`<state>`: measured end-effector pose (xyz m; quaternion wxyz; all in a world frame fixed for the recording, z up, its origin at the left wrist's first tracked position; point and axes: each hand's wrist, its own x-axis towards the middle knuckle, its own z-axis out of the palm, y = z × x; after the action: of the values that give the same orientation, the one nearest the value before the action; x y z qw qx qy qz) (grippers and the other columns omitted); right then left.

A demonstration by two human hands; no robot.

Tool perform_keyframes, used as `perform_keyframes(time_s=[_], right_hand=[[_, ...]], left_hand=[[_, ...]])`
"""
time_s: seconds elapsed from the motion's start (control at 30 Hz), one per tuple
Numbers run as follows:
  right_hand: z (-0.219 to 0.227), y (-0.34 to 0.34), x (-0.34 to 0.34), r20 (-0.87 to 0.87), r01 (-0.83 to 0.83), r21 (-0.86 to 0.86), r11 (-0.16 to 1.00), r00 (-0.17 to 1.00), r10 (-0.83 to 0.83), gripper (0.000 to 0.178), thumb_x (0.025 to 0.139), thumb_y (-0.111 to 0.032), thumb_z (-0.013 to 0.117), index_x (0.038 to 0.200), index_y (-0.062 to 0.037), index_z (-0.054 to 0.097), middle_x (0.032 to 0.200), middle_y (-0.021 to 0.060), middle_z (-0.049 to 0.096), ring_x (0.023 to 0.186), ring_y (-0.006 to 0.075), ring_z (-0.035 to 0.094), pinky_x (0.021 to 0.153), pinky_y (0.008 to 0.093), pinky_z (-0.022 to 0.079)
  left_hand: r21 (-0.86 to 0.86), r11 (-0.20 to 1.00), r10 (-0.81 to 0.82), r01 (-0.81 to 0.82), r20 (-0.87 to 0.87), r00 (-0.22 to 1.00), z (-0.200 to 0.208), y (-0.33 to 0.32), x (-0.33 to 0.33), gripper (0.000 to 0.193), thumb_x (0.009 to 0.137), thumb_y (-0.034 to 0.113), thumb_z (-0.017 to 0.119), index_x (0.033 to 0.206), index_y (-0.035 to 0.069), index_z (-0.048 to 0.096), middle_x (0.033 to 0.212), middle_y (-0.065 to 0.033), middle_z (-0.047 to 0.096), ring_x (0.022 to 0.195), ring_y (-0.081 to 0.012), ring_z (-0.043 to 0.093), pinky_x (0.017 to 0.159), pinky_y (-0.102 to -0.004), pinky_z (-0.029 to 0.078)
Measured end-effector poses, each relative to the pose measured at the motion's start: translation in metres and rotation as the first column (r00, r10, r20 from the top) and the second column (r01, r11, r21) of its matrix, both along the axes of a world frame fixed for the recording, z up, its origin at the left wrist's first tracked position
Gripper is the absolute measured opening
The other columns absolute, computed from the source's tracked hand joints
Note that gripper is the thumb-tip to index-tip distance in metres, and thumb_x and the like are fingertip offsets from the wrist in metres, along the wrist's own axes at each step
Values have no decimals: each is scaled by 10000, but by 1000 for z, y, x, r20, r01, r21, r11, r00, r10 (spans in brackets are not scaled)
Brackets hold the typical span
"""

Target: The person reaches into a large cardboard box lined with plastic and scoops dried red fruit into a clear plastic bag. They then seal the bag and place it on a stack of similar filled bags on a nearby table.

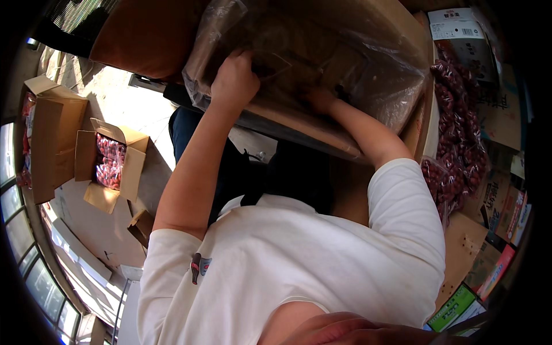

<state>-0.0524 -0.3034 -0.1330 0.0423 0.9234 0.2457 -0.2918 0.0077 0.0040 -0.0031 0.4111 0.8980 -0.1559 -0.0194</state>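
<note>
In front of me a large cardboard box (397,34) is lined with a clear plastic sheet (391,89) that hangs over its rim. Inside its left part, my left hand (236,81) is closed, gripping what looks like a small clear plastic bag (277,64). A few dark round pieces show beside those fingers, too dim to name for certain. Lower in the box and further right, my right hand (317,99) reaches into the shadow. Its fingers are too dark to read, and small dark pieces lie near it.
Clear bags of dark red, date-like fruit (454,126) are piled at the right, beside stacked cartons (497,190). On the left floor stand an open carton (135,164) of bagged red fruit and a taller carton (46,144). A brown cushioned seat (144,37) is at the upper left.
</note>
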Motion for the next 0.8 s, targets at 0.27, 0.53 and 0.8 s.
perform_keyframes(time_s=[0.27, 0.53, 0.8], right_hand=[[4, 1, -7, -26, 6, -63, 998, 1000, -8, 475, 800, -170, 576, 1273, -189, 549, 1383, 141, 417, 1226, 337, 454, 987, 442, 414], [33, 8, -10, -159, 67, -102, 993, 984, -82, 505, 808, -242, 579, 1304, -162, 529, 1424, 135, 377, 1186, 354, 489, 983, 446, 416], [11, -10, -13, -153, 52, -81, 995, 986, -64, 507, 817, -268, 587, 1310, -164, 523, 1458, 138, 337, 1252, 346, 434, 1015, 443, 394]], left_hand=[[6, 1000, -7, 8, -53, 999, 5, 1, -1, 410, 709, -9, 546, 1112, 8, 619, 1115, -200, 595, 1042, -376, 569, 894, -417, 480], [33, 999, -22, 24, -71, 997, 5, 2, 0, 414, 721, -2, 548, 1130, -2, 604, 1157, -195, 583, 1071, -372, 557, 921, -415, 467], [40, 999, -13, 17, -85, 996, 8, 1, 0, 407, 723, -1, 546, 1126, -2, 606, 1151, -189, 588, 1068, -366, 561, 915, -414, 471]])
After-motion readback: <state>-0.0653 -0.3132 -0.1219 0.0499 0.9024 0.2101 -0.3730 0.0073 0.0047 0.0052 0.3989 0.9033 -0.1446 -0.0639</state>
